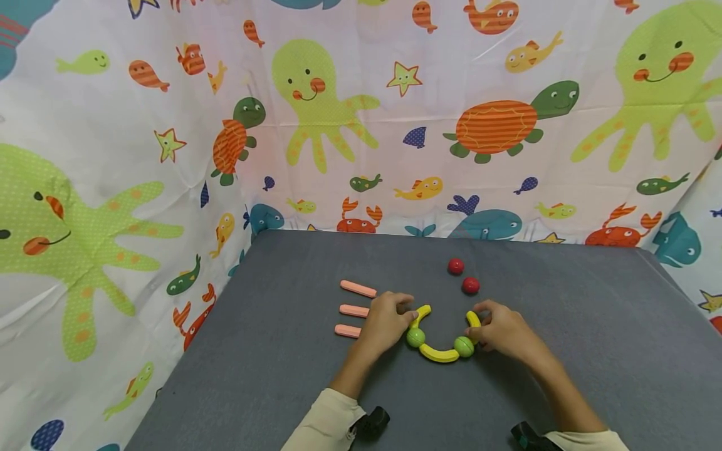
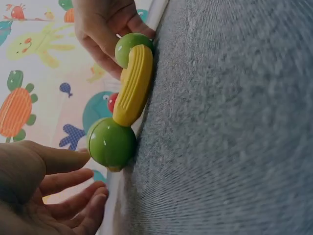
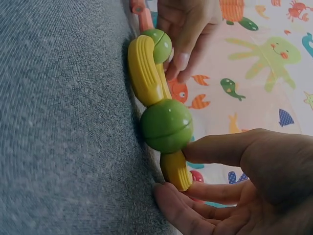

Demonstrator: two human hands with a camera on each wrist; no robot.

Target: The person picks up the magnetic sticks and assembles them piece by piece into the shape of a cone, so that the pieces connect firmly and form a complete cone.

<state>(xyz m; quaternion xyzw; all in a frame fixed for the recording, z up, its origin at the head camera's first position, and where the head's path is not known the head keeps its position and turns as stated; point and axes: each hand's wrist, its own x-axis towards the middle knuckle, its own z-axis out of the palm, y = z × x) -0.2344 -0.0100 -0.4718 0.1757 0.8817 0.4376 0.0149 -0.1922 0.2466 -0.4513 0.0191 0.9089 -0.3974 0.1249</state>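
Right grip (image 1: 501, 329) pinched right banana (image 1: 472, 318); left grip (image 1: 386, 321) touched left banana (image 1: 422, 311), closure unclear: both apparently aligning curve's ends. Bottom banana (image 1: 439, 355) lay between green balls (image 1: 415, 337) on gray desk (image 1: 254, 376), seemingly bridging them.

- Left hand (image 1: 388, 319) reached forward, thumb extended, fingers loosely bent.
- Right hand (image 1: 502, 330) pinched between thumb and fingers.
- Left forearm (image 1: 356, 368) and right forearm (image 1: 561, 388) slanted inward.
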